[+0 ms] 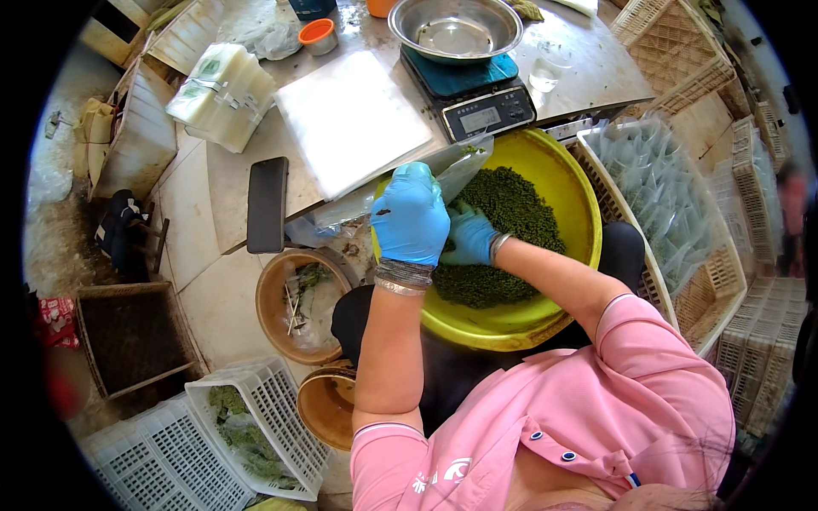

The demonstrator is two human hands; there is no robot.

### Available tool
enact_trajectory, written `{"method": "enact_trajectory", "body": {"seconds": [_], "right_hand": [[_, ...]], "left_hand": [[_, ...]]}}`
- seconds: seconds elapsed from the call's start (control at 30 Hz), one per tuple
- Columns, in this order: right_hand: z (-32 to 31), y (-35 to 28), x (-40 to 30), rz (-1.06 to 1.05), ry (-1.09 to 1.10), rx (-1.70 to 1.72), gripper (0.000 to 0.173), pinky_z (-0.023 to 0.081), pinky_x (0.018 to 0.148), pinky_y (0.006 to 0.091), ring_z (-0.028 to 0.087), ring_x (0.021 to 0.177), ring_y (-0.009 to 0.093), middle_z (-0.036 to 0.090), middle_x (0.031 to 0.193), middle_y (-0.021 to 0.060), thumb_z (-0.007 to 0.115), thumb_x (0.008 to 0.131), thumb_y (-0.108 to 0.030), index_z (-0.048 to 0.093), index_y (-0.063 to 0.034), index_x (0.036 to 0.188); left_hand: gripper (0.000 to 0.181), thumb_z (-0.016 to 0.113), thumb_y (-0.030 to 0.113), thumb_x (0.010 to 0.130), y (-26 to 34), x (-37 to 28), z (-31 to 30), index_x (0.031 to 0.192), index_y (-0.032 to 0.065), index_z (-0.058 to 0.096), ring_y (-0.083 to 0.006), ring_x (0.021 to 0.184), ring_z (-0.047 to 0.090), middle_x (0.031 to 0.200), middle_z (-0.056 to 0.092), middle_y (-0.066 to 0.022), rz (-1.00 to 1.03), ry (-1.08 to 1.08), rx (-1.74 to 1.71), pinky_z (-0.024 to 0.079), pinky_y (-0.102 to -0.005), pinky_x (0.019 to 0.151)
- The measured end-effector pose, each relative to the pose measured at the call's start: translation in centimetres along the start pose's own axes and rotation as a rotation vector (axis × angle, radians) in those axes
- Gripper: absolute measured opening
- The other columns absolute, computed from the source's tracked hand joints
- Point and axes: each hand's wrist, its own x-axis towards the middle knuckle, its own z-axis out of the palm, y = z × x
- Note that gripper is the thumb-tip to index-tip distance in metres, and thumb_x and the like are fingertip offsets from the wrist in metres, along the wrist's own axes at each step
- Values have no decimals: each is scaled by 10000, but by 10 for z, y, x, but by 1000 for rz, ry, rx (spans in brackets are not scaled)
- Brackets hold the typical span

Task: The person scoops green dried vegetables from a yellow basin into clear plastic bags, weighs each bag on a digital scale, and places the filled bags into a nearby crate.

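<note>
My left hand [411, 214], in a blue glove, is closed around a clear plastic bag [470, 156] at the near rim of the table. A few green bits cling inside the bag's upper end. Below it, a yellow basin [578, 191] rests on my lap, holding a heap of small green berries that look like green peppercorns [511, 211]. My right hand [471, 235], also gloved in blue, reaches into the left side of the heap. Its fingertips are partly hidden behind my left hand and among the berries, so its grip is unclear.
A digital scale [489, 115] bears a steel bowl [457, 29]. Flat plastic bags [354, 121], bundled bags [223, 92] and a phone [267, 204] lie left of it. Filled bags [658, 185] stand in a crate at right. Brown tubs [268, 306] and white crates [275, 409] are at lower left.
</note>
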Motion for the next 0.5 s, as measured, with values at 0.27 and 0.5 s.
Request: {"method": "enact_trajectory", "body": {"seconds": [0.27,0.5], "right_hand": [[71,-38,-26,-373,155,-391,572,392,947,696,372,1340,428,386,1469,140,608,846,-274,504,-163,1397],[136,-28,46,-234,256,-190,432,515,670,658,516,1127,499,512,1286,248,578,862,-216,612,-111,1279]], "left_hand": [[119,674,67,813,2,-1,6,902,33,603,-372,733,637,837,639,-170,-11,-38,-31,507,-435,653],[131,675,78,804,16,1,11,897,27,597,-372,819,637,881,638,-184,18,-136,9,507,-434,726]]}}
